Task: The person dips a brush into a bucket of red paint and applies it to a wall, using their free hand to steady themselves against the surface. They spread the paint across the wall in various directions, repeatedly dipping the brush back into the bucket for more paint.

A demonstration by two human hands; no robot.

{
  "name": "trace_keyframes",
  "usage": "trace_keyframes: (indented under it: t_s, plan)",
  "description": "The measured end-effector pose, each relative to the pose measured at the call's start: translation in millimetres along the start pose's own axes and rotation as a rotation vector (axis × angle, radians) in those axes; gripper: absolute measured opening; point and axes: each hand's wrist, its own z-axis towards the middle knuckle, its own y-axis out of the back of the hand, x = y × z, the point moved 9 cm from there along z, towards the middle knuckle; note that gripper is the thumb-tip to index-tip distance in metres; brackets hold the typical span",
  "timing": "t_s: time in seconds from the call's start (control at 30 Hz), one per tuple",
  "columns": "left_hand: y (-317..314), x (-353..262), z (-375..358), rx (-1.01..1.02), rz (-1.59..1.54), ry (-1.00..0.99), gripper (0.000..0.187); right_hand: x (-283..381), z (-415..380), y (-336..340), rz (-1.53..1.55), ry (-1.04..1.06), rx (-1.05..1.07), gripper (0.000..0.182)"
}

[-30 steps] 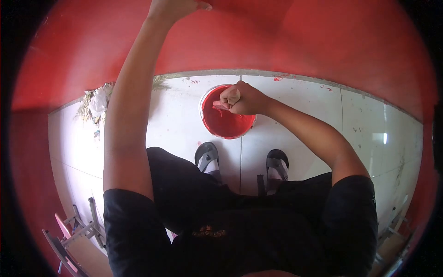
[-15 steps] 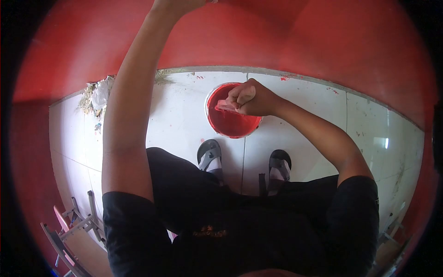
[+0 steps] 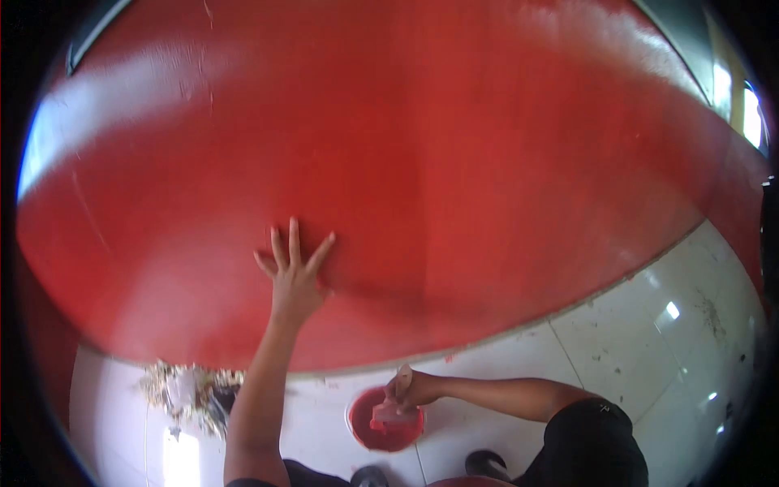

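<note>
My left hand lies against the red wall, its fingers spread wide. Low and to the right of it, my right hand is closed round a paintbrush. The red-coated end of the brush points down over the bucket, which has a white rim and red paint inside. Fresh-looking, deeper red covers the middle of the wall, with paler patches toward the left.
A heap of dry scraps and litter lies on the floor by the wall's foot, left of my forearm. White tiles with red specks and scuffs run along the base. My sandals stand just behind the bucket.
The view has tilted up, showing far more of the wall and less of my body. My left hand now shows fully on the wall. My right hand still holds the paintbrush over the bucket.
</note>
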Motion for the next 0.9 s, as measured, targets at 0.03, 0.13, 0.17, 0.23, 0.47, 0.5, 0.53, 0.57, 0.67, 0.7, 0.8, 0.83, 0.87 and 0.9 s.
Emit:
trace_keyframes:
  t_s: [0.03, 0.13, 0.17, 0.23, 0.47, 0.5, 0.53, 0.57, 0.67, 0.7, 0.8, 0.83, 0.87, 0.9]
  plan:
    - [8.0, 1.0, 0.4, -0.043, 0.004, -0.009, 0.108, 8.3, -2.3, 17.9, -0.036, 0.018, -0.018, 0.026]
    - [12.6, 14.0, -6.1, -0.128, 0.010, -0.113, 0.095, -10.4, -16.9, 45.8, 0.464, -0.223, -0.132, 0.032]
    - [23.1, 18.7, -6.8, -0.275, 0.049, -0.133, 0.090, -11.9, -21.4, 61.4, 0.602, -0.212, -0.159, 0.035]
    - [48.5, 21.8, -3.5, -0.513, 0.112, -0.156, 0.082, 3.0, -33.4, 95.3, 0.735, -0.193, -0.187, 0.037]
    - [170.2, 33.0, 71.2, -0.868, 0.049, -0.120, 0.070, 226.3, -123.3, 255.0, 0.834, 0.514, -0.575, 0.043]
    - [184.8, 29.5, 88.5, -0.872, 0.041, -0.117, 0.070, 275.0, -145.1, 275.7, 0.717, 0.674, -0.655, 0.043]
    - [201.1, 26.5, 102.2, -0.902, 0.006, -0.101, 0.068, 328.8, -168.8, 291.8, 0.492, 0.845, -0.757, 0.043]
    - [215.4, 23.6, 112.8, -0.925, -0.023, -0.090, 0.066, 377.9, -188.0, 299.1, 0.234, 0.966, -0.832, 0.042]
    - [236.9, 17.2, 141.3, -0.983, -0.064, -0.041, 0.064, 496.0, -227.0, 305.8, -0.295, 1.151, -0.991, 0.038]
    - [238.1, 12.0, 147.2, -0.984, -0.060, -0.045, 0.064, 528.7, -234.7, 290.7, -0.703, 1.137, -1.146, 0.035]
    - [228.1, 11.2, 162.1, -0.876, 0.075, 0.080, 0.064, 583.9, -214.8, 281.4, -1.300, 1.230, -1.242, 0.026]
    - [227.2, 13.2, 162.7, -0.875, 0.058, 0.084, 0.064, 591.3, -208.5, 281.1, -1.391, 1.300, -1.221, 0.023]
    - [227.2, 15.4, 163.2, -0.874, 0.041, 0.086, 0.065, 597.9, -202.3, 281.0, -1.481, 1.372, -1.200, 0.019]
    - [227.5, 15.6, 162.4, -0.889, 0.032, 0.081, 0.064, 599.4, -193.8, 284.7, -1.552, 1.361, -1.175, 0.015]
